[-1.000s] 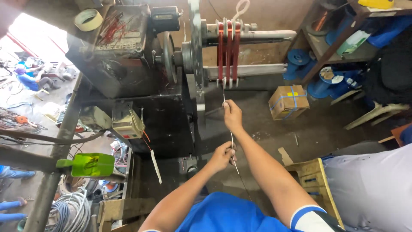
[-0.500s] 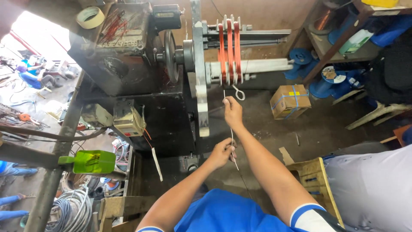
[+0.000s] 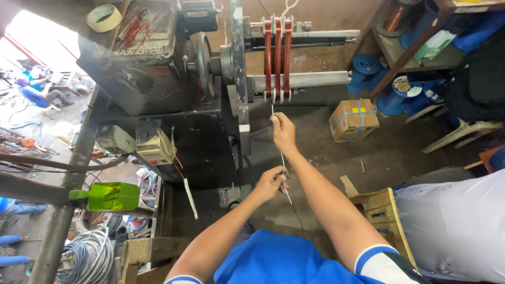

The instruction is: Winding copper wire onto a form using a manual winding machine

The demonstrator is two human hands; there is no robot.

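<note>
Green plastic container (image 3: 113, 195) sits far left on the steel frame post, well apart from the work. Dark winding machine (image 3: 158, 79) fills upper left, its shaft carrying three copper coils (image 3: 278, 58) on a slotted form with grey bars running right.

Left hand (image 3: 271, 183) is low, near the body, fingers pinched shut on the thin wire (image 3: 282, 158). Right hand (image 3: 284, 131) is higher and farther out, also pinched on the same wire, just below the coils. Hands are apart, one above the other along the strand.

Wire's long axis runs near vertical in view: from behind the left hand, up through the right, on to the coil form. Coils lie straight ahead and up from both hands; right hand is the nearer.

Cardboard box (image 3: 353, 120) and blue spools (image 3: 392, 102) sit right on the floor, apart from the hands.
</note>
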